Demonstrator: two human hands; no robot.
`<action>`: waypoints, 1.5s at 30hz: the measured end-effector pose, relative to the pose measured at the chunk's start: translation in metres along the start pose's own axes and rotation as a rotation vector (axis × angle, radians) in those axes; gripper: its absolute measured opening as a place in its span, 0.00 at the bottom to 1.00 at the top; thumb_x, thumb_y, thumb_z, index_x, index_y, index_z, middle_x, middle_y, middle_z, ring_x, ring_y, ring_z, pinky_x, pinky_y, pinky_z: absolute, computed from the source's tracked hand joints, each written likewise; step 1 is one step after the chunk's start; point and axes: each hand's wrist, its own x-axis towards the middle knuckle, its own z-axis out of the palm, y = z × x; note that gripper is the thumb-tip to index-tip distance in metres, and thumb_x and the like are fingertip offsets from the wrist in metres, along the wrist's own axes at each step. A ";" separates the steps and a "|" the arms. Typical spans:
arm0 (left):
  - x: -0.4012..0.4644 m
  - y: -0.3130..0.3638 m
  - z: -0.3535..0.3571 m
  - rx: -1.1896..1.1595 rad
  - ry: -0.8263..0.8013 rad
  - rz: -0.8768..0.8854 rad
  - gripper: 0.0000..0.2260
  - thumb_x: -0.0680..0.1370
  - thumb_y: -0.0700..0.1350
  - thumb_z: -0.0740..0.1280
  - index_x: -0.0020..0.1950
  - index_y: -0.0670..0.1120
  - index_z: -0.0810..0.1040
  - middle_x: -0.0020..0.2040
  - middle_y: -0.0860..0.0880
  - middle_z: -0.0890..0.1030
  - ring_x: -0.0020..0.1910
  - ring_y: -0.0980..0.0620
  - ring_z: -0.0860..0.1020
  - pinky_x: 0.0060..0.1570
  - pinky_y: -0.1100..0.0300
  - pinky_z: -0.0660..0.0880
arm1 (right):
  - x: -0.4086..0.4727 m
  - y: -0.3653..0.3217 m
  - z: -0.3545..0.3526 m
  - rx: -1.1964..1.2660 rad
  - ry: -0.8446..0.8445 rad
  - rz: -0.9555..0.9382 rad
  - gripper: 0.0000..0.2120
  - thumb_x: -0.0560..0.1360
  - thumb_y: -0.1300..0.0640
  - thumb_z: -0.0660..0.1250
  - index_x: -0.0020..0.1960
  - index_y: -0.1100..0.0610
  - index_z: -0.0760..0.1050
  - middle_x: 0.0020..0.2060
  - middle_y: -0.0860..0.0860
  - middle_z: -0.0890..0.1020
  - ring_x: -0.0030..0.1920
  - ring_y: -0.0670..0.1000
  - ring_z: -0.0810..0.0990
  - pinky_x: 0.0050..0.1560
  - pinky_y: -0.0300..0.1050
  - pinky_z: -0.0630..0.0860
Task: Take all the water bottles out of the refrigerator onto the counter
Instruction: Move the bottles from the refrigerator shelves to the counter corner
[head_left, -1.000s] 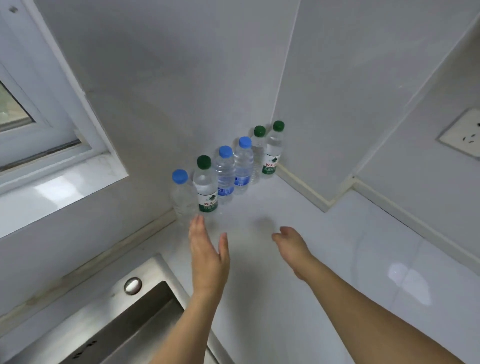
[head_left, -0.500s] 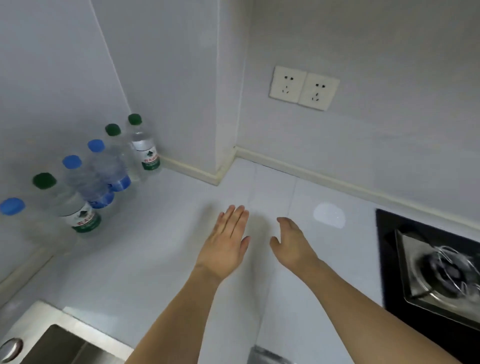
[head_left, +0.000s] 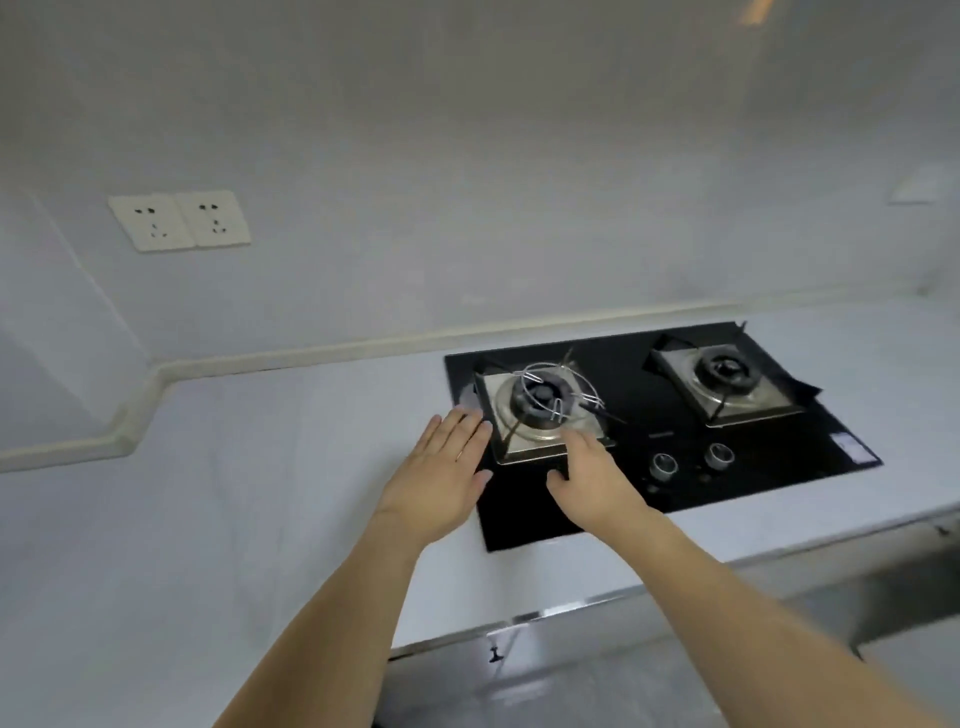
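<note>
A double wall socket (head_left: 179, 221) is seen on the wall above the worktop's (head_left: 208, 493) back-left stretch. No water bottles or refrigerator are framed, so their position cannot be told. The left hand (head_left: 444, 480) is held flat, fingers straight, nothing grasped, at the left edge of the black gas hob (head_left: 670, 488). The right hand (head_left: 592, 478) is relaxed and empty, over the front of the left burner (head_left: 540, 410). Two knobs (head_left: 691, 460) and the right burner (head_left: 727, 374) are seen further right.
</note>
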 end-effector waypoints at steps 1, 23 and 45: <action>0.014 0.026 -0.002 -0.001 0.004 0.027 0.34 0.78 0.58 0.36 0.80 0.44 0.51 0.81 0.47 0.52 0.80 0.47 0.47 0.75 0.54 0.35 | -0.011 0.024 -0.015 0.010 0.038 0.031 0.26 0.76 0.56 0.62 0.72 0.59 0.63 0.69 0.55 0.68 0.70 0.55 0.67 0.69 0.50 0.67; 0.234 0.439 0.006 0.036 0.028 0.793 0.28 0.80 0.55 0.48 0.74 0.40 0.67 0.73 0.42 0.70 0.74 0.41 0.65 0.74 0.45 0.59 | -0.198 0.356 -0.218 0.126 0.467 0.667 0.28 0.78 0.57 0.59 0.76 0.62 0.57 0.73 0.59 0.64 0.73 0.57 0.62 0.72 0.48 0.61; 0.486 0.720 0.012 -0.216 0.121 1.192 0.26 0.84 0.52 0.53 0.80 0.44 0.54 0.80 0.46 0.55 0.79 0.46 0.50 0.78 0.50 0.44 | -0.159 0.571 -0.414 0.111 0.690 0.944 0.28 0.80 0.56 0.58 0.77 0.59 0.54 0.76 0.55 0.60 0.76 0.55 0.59 0.73 0.45 0.55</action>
